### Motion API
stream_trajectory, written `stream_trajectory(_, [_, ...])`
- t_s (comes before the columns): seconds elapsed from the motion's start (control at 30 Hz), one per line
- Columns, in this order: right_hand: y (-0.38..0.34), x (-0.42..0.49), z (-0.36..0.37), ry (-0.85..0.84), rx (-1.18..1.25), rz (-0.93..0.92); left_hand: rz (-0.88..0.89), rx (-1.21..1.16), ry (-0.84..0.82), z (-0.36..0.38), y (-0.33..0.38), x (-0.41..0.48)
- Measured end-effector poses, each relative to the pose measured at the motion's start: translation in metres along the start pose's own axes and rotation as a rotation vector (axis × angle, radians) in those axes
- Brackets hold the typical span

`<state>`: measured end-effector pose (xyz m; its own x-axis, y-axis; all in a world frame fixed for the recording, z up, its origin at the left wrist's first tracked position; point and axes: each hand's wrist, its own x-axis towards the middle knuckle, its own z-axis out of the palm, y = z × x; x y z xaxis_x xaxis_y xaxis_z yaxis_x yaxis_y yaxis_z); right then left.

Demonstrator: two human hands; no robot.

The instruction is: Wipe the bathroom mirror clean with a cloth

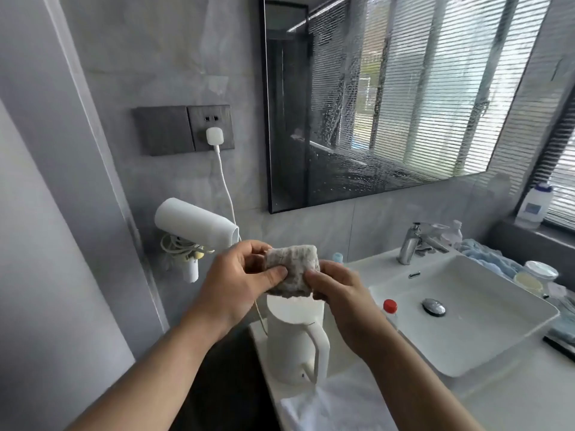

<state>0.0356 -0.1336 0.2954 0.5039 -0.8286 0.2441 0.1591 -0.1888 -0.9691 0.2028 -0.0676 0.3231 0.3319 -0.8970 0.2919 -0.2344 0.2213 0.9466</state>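
Cloth held in both hands, mid-frame

Both hands are gripping a folded grey cloth [292, 270] at centre frame, above a white kettle [295, 343]. Left hand [236, 281] is curling round the cloth's left edge, thumb pressing on its front. Right hand [336, 290] is pinching the right edge w/ thumb on front, fingers behind. Mirror [389, 98] is hanging at upper right, well apart from the cloth, its glass showing streaks & droplets. Sink [460, 318] is sitting at lower right w/ faucet [413, 244] behind it. Hair dryer [196, 222] is hanging on the wall at centre left.
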Motion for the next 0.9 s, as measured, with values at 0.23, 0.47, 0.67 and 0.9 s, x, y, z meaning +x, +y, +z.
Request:
stream_trajectory(0.23, [-0.028, 0.047, 0.036, 0.118, 0.181, -0.132, 0.030, 0.007, -0.001, -0.033, 0.029, 0.049])
stream_trajectory(0.47, [-0.064, 0.092, 0.049, 0.331, 0.262, -0.280, 0.153, 0.182, -0.078, -0.052, 0.070, 0.094])
stream_trajectory(0.67, [-0.091, 0.132, 0.028, 0.463, 0.223, -0.376, 0.376, 0.447, 0.002, -0.077, 0.109, 0.149])
stream_trajectory(0.9, [-0.121, 0.190, 0.020, 0.629, -0.088, -0.559, 0.684, 0.831, 0.090, -0.081, 0.145, 0.222])
